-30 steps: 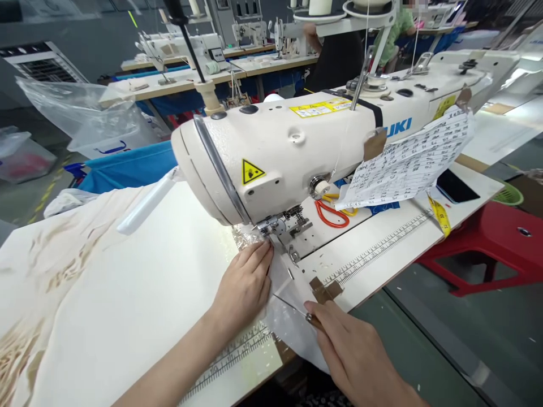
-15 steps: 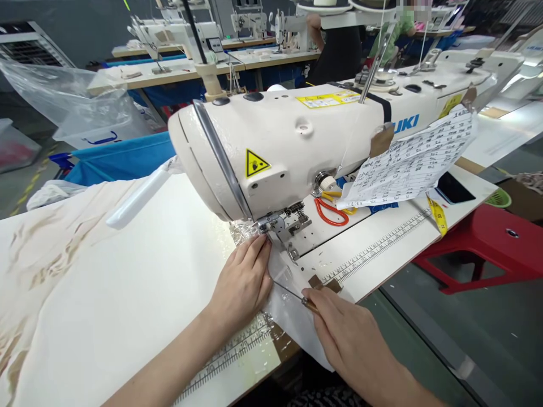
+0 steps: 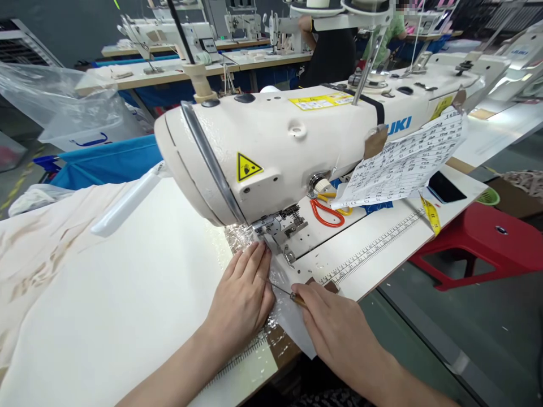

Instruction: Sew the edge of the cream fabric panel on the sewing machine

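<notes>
My left hand [image 3: 241,288] lies flat at the needle area of the white sewing machine [image 3: 271,141], fingertips just in front of the presser foot. It presses on a pale, sheer strip of material [image 3: 292,322] that hangs over the table's front edge. In my right hand [image 3: 339,322] is an awl [image 3: 298,300] with a wooden handle and a thin metal shaft. The shaft points left, and its tip is hidden at my left hand. Clear shiny plastic [image 3: 238,237] covers the bed left of the needle.
Cream fabric [image 3: 46,249] spreads across the table's left side, beside a rolled white piece [image 3: 125,203]. Orange-handled scissors [image 3: 326,215], a handwritten sheet [image 3: 403,164], a phone [image 3: 445,186] and yellow measuring tape [image 3: 430,215] lie right. A red stool [image 3: 487,232] stands by the table.
The sheer strip has moved up toward the needle, with less of it hanging over the edge. My right hand and the awl have come closer to my left hand. The view has shifted slightly.
</notes>
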A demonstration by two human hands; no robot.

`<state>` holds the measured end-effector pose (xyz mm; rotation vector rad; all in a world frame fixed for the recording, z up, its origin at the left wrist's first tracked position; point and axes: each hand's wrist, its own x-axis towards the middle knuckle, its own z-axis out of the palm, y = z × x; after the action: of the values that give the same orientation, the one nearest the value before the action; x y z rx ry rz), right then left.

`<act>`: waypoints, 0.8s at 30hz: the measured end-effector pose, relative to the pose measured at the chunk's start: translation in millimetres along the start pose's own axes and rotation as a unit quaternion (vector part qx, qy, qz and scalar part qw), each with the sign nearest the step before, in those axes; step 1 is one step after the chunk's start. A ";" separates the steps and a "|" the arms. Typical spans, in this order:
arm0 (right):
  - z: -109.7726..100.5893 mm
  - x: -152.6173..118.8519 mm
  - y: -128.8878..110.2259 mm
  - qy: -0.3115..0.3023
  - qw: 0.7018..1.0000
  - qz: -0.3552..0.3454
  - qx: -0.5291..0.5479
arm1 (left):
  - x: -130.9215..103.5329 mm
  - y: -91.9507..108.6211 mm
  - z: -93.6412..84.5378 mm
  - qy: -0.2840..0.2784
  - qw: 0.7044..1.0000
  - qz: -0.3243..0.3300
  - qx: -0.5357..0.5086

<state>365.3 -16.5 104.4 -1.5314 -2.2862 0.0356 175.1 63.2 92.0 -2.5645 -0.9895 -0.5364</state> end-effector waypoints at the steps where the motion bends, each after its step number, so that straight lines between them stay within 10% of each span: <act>1: -0.5 1.0 -0.7 -0.004 1.000 -0.001 0.001 | 0.0 0.4 -0.8 0.001 1.000 0.002 0.001; 24: 11.1 31.5 -5.5 0.006 0.999 0.014 0.034 | 8.0 -14.8 0.8 0.030 0.998 -0.052 -0.014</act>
<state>346.4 11.6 104.9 -1.5263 -2.2315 0.1105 170.5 78.5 97.5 -2.5152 -1.1067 -0.6569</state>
